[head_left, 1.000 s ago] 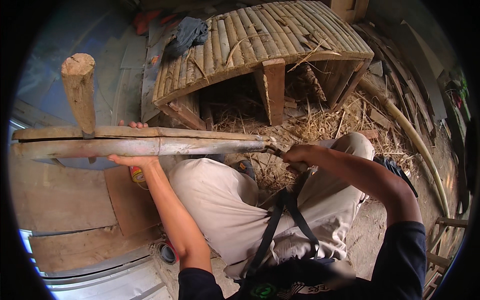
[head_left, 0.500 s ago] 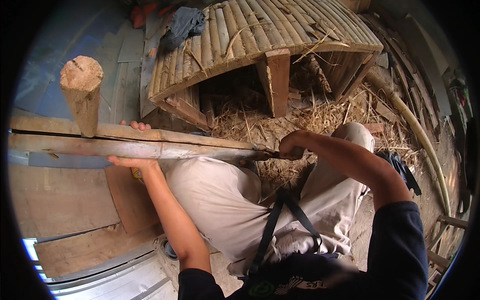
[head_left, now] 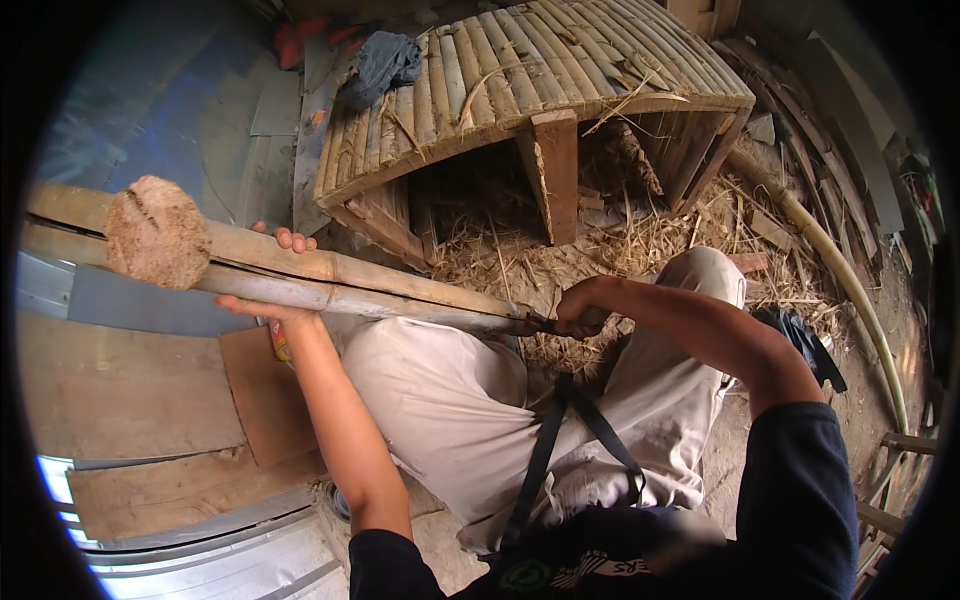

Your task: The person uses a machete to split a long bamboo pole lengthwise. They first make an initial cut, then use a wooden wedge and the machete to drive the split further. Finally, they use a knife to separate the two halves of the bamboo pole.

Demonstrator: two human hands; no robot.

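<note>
A long bamboo pole (head_left: 400,292), split lengthwise with a dark gap, lies across in front of me, from the left rim to between my knees. My left hand (head_left: 275,307) supports it from beneath, fingertips curled over the far side and thumb along the near side. At the pole's right end, my right hand (head_left: 583,308) is closed round a dark tool (head_left: 545,325), mostly hidden in the fist; its thin dark part meets the split. A round wooden stake (head_left: 158,232) points its cut end up toward me over the pole's left part; its lower end is hidden.
Beyond the pole stands a low bench (head_left: 480,75) topped with bamboo slats, a dark plastic bag (head_left: 382,68) on it. Shavings (head_left: 640,235) litter the ground. A curved bamboo pole (head_left: 835,255) lies at right. Wooden boards (head_left: 120,385) are at left.
The bamboo pole's left end has risen in view, so the pole slants more. The stake's cut end appears lower and larger, covering part of the pole. Both hands keep their grip.
</note>
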